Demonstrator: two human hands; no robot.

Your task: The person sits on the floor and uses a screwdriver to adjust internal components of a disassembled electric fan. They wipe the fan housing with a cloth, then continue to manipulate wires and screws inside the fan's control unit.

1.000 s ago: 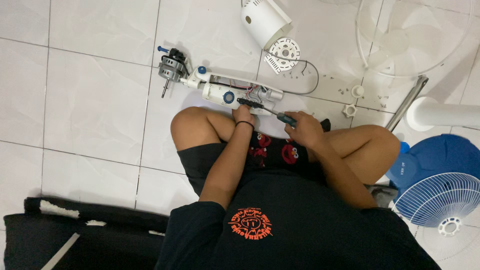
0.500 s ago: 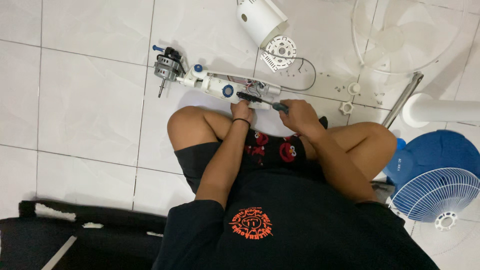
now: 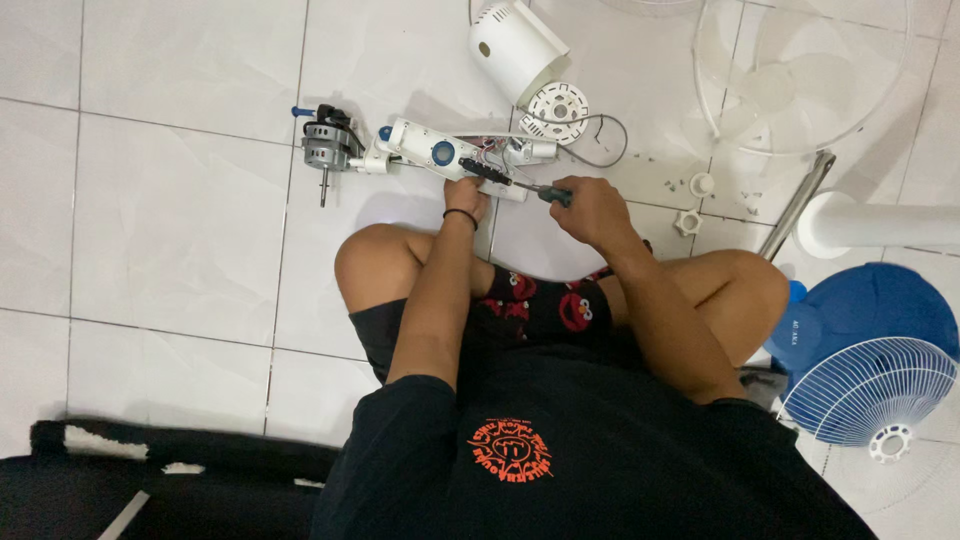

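The white plastic fan housing (image 3: 430, 152) had a blue round knob (image 3: 443, 152); the fan base (image 3: 870, 310) was blue, the floor tiles (image 3: 180, 200) white.

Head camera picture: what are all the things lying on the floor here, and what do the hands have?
White plastic fan control housing: one, white with blue knob, floor ahead of the knees.
Grey metal fan motor: one, grey, at the housing's left end.
White cylindrical motor cover: one, white, top centre.
White round vented disc: one, beside the cover.
Clear plastic fan blade: one, see-through, top right.
White wire fan grille: one, lower right.
Round blue fan base: one, right, under the grille.
Black bag: one, bottom left.
Left hand: on the housing.
Right hand: grips a dark-handled screwdriver.
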